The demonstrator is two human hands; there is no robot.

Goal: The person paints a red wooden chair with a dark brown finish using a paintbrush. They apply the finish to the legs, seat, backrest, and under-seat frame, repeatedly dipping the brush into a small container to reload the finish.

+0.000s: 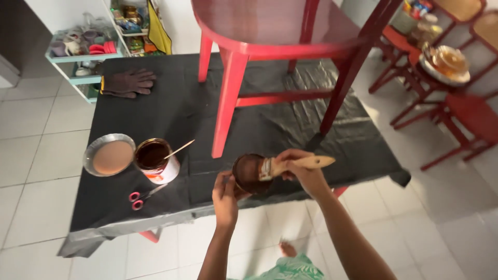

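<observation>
Now brush (290, 166) in rt hand (303, 173)

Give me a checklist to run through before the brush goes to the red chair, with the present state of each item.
1. Brush gripped in right hand: ok.
2. Small paint cup steadied by left hand: ok.
3. Bristles loaded with paint: cannot tell.
4. Black sheet under the red chair: ok.
5. Open paint can near the table edge, stick inside: not ok.
6. Gloves worn: not ok.
</observation>
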